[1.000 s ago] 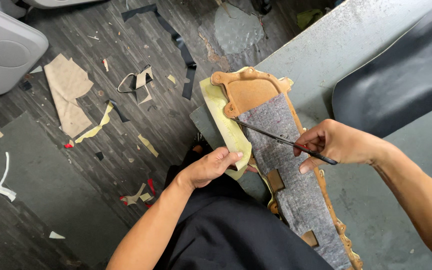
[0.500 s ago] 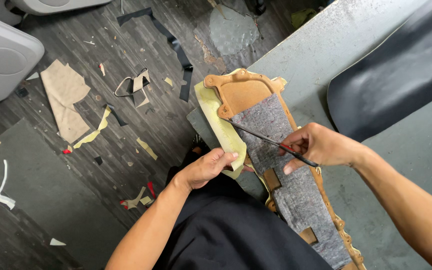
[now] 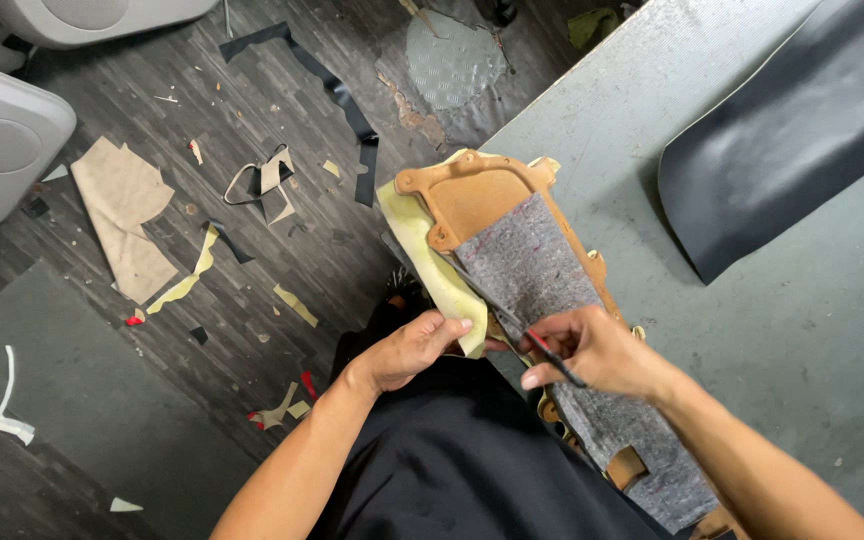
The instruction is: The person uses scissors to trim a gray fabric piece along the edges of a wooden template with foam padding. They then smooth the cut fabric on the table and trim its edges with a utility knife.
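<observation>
Left hand [image 3: 414, 350] had its fingers pinched on the floppy yellow foam edge [image 3: 439, 272]; right hand [image 3: 592, 352] gripped a thin dark tool [image 3: 512, 322] just beside it. The panel [image 3: 542, 290] on the table [image 3: 802, 330] looked stiff and light, best held by its rim.

Grey workbench [image 3: 772, 330] has a long tan panel [image 3: 472, 195] faced with grey felt [image 3: 537, 270] lying on it, hanging over the edge, plus a black sheet [image 3: 792, 130] further back. Dark plank floor [image 3: 102, 400] is littered with tan scraps [image 3: 122, 215] and black strips [image 3: 342, 100].
</observation>
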